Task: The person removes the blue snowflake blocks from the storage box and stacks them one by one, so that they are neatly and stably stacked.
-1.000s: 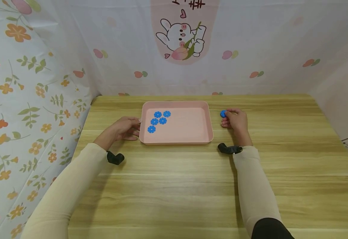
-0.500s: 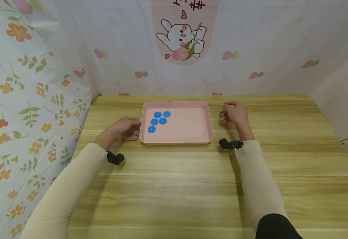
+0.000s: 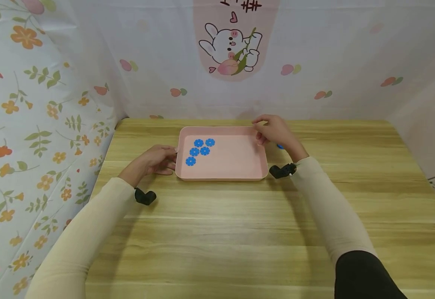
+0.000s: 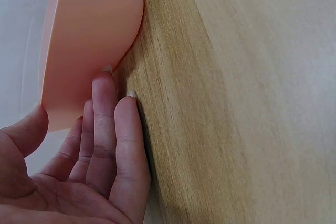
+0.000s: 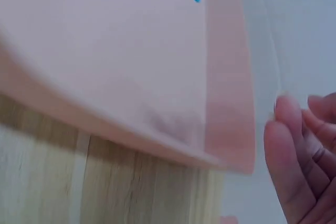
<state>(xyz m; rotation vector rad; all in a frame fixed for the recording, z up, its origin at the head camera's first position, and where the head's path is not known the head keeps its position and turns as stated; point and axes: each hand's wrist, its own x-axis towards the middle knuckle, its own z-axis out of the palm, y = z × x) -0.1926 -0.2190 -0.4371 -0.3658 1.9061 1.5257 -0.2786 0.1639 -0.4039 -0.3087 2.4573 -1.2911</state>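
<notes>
Against the left end of the pink tray (image 3: 239, 155), my left hand (image 3: 155, 160) rests with its thumb at the rim. In the left wrist view the left hand's (image 4: 100, 166) fingers lie nearly straight along the tray's outer wall (image 4: 89, 35). My right hand (image 3: 275, 132) hovers at the tray's back right corner, fingers loosely bent; nothing shows between them in the right wrist view, where the hand (image 5: 302, 156) is beside the wall (image 5: 228, 103). One blue notched disc (image 3: 280, 146) lies on the table, partly hidden by the right forearm.
Several blue discs (image 3: 204, 150) lie in the tray's left half. The wooden table (image 3: 217, 232) extends around the tray. A printed white cloth (image 3: 146, 41) hangs behind the table and another flowered cloth (image 3: 45, 124) at the left.
My right hand has let go of the blue disc beside the tray and moved left and back to the tray's corner. The left hand has stayed against the tray.
</notes>
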